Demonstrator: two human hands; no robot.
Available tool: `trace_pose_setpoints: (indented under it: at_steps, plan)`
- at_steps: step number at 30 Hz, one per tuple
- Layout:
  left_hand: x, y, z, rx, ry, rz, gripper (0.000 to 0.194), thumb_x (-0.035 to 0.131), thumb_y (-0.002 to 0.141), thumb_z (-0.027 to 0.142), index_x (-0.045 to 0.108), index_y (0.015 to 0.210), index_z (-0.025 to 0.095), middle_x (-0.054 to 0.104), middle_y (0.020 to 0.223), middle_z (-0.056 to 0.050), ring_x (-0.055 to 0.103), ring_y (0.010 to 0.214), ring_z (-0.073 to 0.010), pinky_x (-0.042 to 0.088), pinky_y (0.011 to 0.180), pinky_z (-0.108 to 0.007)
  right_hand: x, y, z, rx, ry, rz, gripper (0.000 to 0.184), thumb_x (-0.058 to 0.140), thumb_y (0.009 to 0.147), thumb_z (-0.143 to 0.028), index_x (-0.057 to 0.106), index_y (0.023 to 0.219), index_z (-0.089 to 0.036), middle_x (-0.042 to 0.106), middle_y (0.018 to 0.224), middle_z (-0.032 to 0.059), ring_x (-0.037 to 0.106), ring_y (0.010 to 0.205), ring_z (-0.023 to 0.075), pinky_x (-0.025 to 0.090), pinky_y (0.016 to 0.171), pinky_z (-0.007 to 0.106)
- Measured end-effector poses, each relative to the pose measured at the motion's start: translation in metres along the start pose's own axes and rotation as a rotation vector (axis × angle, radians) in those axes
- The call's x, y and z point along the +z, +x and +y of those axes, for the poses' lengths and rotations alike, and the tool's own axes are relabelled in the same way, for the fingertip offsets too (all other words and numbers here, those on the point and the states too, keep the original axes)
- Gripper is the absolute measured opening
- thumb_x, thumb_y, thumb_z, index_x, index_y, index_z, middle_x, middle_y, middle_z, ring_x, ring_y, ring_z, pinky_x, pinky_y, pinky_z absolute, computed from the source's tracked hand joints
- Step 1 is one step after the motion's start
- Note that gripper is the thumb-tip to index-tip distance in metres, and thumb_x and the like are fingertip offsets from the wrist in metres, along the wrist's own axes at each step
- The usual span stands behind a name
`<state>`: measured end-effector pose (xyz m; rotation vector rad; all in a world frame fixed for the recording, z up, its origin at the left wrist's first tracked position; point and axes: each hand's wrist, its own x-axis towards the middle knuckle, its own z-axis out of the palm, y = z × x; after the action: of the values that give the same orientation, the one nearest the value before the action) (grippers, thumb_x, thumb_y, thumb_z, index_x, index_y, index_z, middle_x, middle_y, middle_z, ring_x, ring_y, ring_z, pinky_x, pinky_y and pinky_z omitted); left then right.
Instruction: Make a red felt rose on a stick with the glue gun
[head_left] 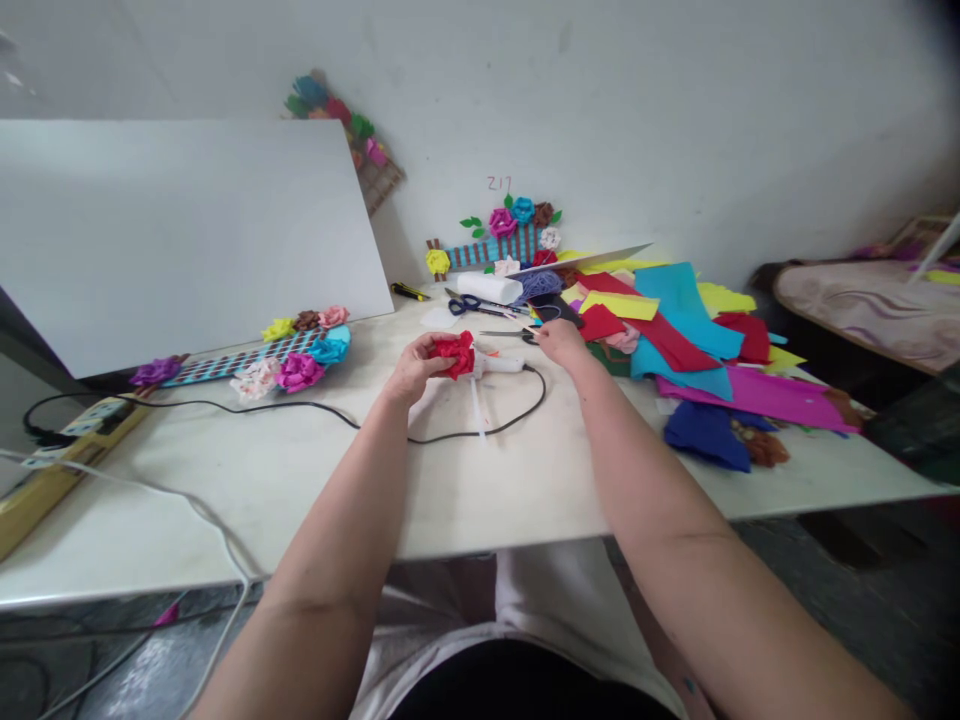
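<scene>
Pinched in the fingers of my left hand (414, 368) is a red crepe-paper flower (456, 356), held just above the table. A white glue gun (502, 365) lies right beside the flower, with a pale glue stick (478, 408) pointing toward me. My right hand (562, 342) is closed at the edge of the paper pile, and a thin pale stick (523, 324) runs out from its fingertips. Scissors with dark handles (506, 333) lie beside those fingers; their handle end is partly hidden. Behind them are blue-handled scissors (466, 304).
Coloured crepe paper (690, 330) is heaped on the right. Flower-decorated panels (255, 360) stand left and against the wall. A black cable (285, 408) crosses the table to a power strip (75, 450). A white board (187, 240) leans behind; a white roll (489, 288) lies near the wall.
</scene>
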<state>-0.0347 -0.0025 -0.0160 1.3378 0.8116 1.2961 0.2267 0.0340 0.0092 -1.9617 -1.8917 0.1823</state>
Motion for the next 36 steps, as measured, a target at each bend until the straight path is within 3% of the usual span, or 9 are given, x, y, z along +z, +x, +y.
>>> trace_pose_setpoints:
  at_steps: [3,5,8,12,18,25,36]
  plan:
    - [0.001,-0.001,0.002,-0.011,-0.012,0.019,0.046,0.082,0.050,0.017,0.066,0.093,0.016,0.070,0.085,-0.004,0.066,0.072,-0.0179,0.054,0.058,-0.028,0.001,-0.002,-0.008,-0.138,0.278,0.028,0.032,0.052,0.088,-0.032,0.073,0.076,-0.010,0.064,0.065,0.0047,0.056,0.064,0.0134,0.041,0.063,0.023]
    - [0.002,-0.001,0.003,-0.015,-0.014,0.022,0.046,0.082,0.050,0.017,0.066,0.094,0.016,0.070,0.084,-0.004,0.066,0.073,-0.0181,0.054,0.058,-0.028,0.001,-0.008,-0.016,-0.195,0.486,-0.016,0.031,0.053,0.087,-0.034,0.071,0.076,-0.011,0.052,0.052,-0.0022,0.044,0.052,0.0095,0.035,0.053,0.022]
    - [0.002,-0.001,0.002,-0.018,-0.002,0.015,0.046,0.081,0.051,0.017,0.066,0.094,0.016,0.070,0.084,-0.004,0.067,0.073,-0.0182,0.054,0.058,-0.028,-0.002,-0.019,-0.031,-0.211,0.742,-0.138,0.026,0.054,0.086,-0.028,0.071,0.096,-0.011,0.042,0.048,-0.0069,0.036,0.047,0.0070,0.029,0.048,0.019]
    - [-0.001,0.000,-0.002,-0.013,0.013,-0.023,0.046,0.081,0.053,0.019,0.065,0.096,0.016,0.070,0.088,-0.004,0.067,0.073,-0.0180,0.054,0.058,-0.028,-0.006,-0.028,-0.043,-0.227,0.918,-0.292,0.040,0.058,0.086,-0.025,0.062,0.123,-0.012,0.044,0.048,-0.0084,0.035,0.044,0.0052,0.026,0.045,0.017]
    - [-0.003,0.001,-0.004,-0.006,0.000,-0.048,0.046,0.081,0.054,0.018,0.065,0.097,0.015,0.071,0.087,-0.004,0.067,0.072,-0.0174,0.054,0.060,-0.028,-0.011,-0.034,-0.048,-0.220,0.937,-0.457,0.048,0.058,0.086,-0.023,0.057,0.133,-0.013,0.047,0.047,-0.0082,0.037,0.042,0.0044,0.022,0.042,0.015]
    - [0.001,0.000,-0.001,-0.014,-0.027,-0.052,0.044,0.083,0.051,0.016,0.067,0.092,0.015,0.071,0.085,-0.004,0.066,0.071,-0.0161,0.054,0.062,-0.027,-0.015,-0.039,-0.053,-0.211,0.893,-0.545,0.047,0.057,0.087,-0.019,0.058,0.133,-0.015,0.047,0.047,-0.0080,0.033,0.040,0.0037,0.019,0.038,0.015]
    - [0.001,0.000,-0.002,0.019,-0.034,-0.080,0.040,0.084,0.051,0.015,0.069,0.088,0.015,0.072,0.087,-0.005,0.066,0.072,-0.0172,0.053,0.066,-0.029,-0.010,-0.035,-0.049,-0.254,0.901,-0.544,0.048,0.061,0.083,-0.024,0.060,0.131,-0.018,0.043,0.047,-0.0085,0.031,0.042,0.0051,0.023,0.039,0.015]
